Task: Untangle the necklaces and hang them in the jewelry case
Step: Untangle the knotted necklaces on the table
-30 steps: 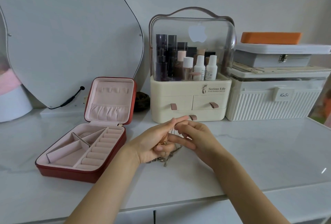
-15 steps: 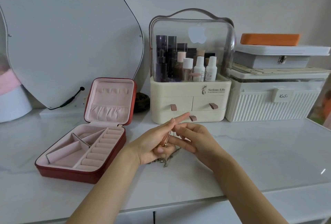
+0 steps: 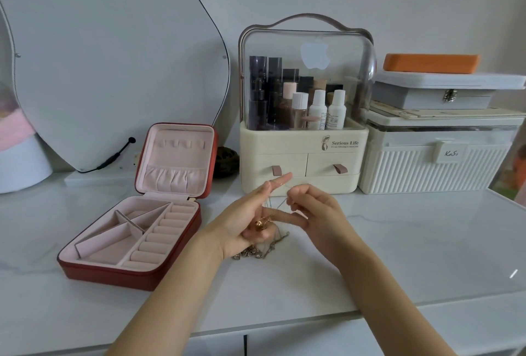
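Both forearms reach in from the near edge and meet in front of the organizer (image 3: pixel 301 156), hands just above the counter (image 3: pixel 412 241). The left hand (image 3: pixel 244 219) sits palm up and tilted inward, index finger stretched out straight toward the organizer's drawers, the lower fingers curled in around a gold knot of chain and pendants at the palm. The right hand (image 3: pixel 316 210) comes in opposite it, knuckles up, thumb and index pinched on a fine strand, one finger extended across to touch the left hand's fingers. The necklaces (image 3: pixel 264 244) are right there between and under the hands: thin strands run up from the gold clump toward the left index finger and across to the right hand's pinch, roughly upright, while the rest of the tangle lies in a loose heap on the counter just below the left palm, trailing out toward the right. The case (image 3: pixel 133 230) sits left of the organizer, lid standing upright, its pink trays facing up, its long side angled toward the near left, well apart from the hands.
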